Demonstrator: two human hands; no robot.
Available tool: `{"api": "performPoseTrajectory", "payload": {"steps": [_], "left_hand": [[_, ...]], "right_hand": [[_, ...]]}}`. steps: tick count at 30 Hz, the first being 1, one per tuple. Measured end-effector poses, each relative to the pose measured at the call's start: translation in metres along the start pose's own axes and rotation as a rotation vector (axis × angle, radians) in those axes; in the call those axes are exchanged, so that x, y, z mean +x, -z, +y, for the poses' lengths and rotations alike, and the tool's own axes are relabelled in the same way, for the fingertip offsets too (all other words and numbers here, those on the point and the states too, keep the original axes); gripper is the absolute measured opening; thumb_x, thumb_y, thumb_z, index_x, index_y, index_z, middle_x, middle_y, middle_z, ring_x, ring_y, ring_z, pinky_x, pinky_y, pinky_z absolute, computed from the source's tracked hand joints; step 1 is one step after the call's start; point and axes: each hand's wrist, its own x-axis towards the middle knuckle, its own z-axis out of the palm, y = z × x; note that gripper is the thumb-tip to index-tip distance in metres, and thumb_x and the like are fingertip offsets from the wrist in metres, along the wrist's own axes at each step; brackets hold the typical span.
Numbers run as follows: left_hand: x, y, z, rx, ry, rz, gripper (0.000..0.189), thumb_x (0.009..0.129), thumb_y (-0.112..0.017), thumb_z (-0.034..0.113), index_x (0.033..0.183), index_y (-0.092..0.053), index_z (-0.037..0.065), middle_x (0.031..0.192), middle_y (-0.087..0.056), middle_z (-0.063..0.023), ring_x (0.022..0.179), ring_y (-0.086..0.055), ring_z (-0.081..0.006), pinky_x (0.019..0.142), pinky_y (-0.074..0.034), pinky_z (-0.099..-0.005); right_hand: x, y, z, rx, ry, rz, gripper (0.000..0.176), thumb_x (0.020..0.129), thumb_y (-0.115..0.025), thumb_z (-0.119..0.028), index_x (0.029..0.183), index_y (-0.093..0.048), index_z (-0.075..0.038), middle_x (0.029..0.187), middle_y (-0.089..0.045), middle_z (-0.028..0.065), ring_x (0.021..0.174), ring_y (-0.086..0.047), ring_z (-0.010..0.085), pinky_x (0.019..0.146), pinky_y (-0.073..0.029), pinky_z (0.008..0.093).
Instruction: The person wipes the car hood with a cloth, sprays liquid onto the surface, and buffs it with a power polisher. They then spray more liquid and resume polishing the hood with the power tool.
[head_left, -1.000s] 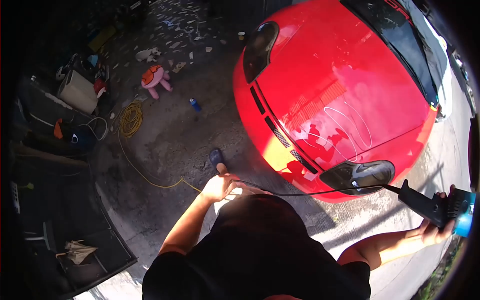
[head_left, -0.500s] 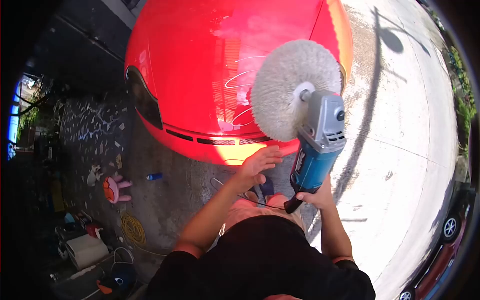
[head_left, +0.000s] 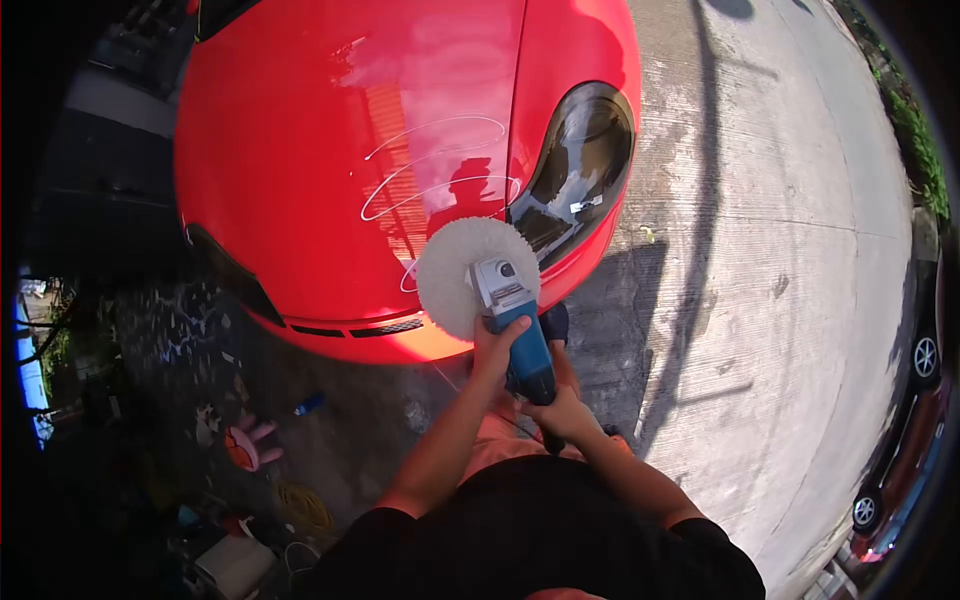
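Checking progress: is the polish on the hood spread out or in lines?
In lines: thin white squiggles lie unsmeared on the red hood, just above the wool pad of the polisher.

pink toy [head_left: 248,445] | blue bottle [head_left: 309,403] | yellow hose coil [head_left: 304,505] | parked car [head_left: 903,465]

Outdoors, hard sunlight; pale concrete driveway [head_left: 780,250] fills right half, scored by straight joints, stained in patches; long dark shadows [head_left: 690,230] run across it. Strip of green plants [head_left: 915,130] along upper right edge; parked cars [head_left: 900,480] at lower right. Left side in deep shade; dark ground [head_left: 190,330] flecked with pale scraps; pink toy [head_left: 248,445], blue bottle [head_left: 310,404], yellow coiled hose [head_left: 305,505], white box [head_left: 235,565] scattered there.
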Motion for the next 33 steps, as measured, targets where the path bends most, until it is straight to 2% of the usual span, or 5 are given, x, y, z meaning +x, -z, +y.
{"api": "performPoseTrajectory", "payload": {"steps": [7,10,11,17,33], "left_hand": [[0.090,-0.051,0.034,0.269,-0.199,0.000,0.077,0.081,-0.096,0.014,0.137,-0.044,0.003,0.127,-0.066,-0.0149,0.109,-0.070,-0.0229,0.090,-0.062,-0.0381],[0.121,-0.049,0.021,0.330,-0.211,0.037,0.076,0.082,-0.095,0.012,0.137,-0.044,0.004,0.126,-0.066,-0.0142,0.110,-0.069,-0.0226,0.092,-0.061,-0.0382],[0.121,-0.046,0.017,0.265,-0.209,0.064,0.074,0.082,-0.095,0.010,0.136,-0.044,0.004,0.124,-0.066,-0.0135,0.109,-0.070,-0.0221,0.093,-0.061,-0.0376],[0.114,-0.054,0.024,0.388,-0.264,0.142,0.075,0.080,-0.096,0.011,0.133,-0.043,0.004,0.125,-0.066,-0.0133,0.112,-0.069,-0.0227,0.098,-0.059,-0.0387],[0.122,-0.094,0.050,0.594,-0.319,0.102,0.092,0.075,-0.099,0.014,0.143,-0.037,0.004,0.134,-0.061,-0.0177,0.123,-0.066,-0.0264,0.103,-0.056,-0.0424]], "right_hand": [[0.141,0.016,0.018,0.477,0.244,0.008,0.052,0.080,-0.096,-0.038,0.105,-0.075,0.002,0.077,-0.074,0.0083,0.065,-0.072,0.0202,0.062,-0.057,0.0397],[0.168,0.020,0.013,0.531,0.151,0.022,0.052,0.079,-0.096,-0.039,0.106,-0.075,0.001,0.073,-0.072,0.0076,0.063,-0.071,0.0199,0.062,-0.056,0.0404],[0.175,0.042,0.012,0.188,0.222,0.016,0.050,0.081,-0.096,-0.027,0.118,-0.076,0.001,0.101,-0.080,0.0118,0.089,-0.076,0.0208,0.086,-0.060,0.0393],[0.196,0.033,0.024,0.518,0.469,-0.077,0.051,0.079,-0.096,-0.031,0.115,-0.076,0.000,0.083,-0.078,0.0080,0.070,-0.074,0.0236,0.072,-0.059,0.0401],[0.208,0.033,0.010,0.771,0.304,-0.208,0.036,0.082,-0.094,-0.021,0.110,-0.075,-0.006,0.069,-0.065,0.0006,0.049,-0.058,0.0108,0.045,-0.042,0.0312]]}}
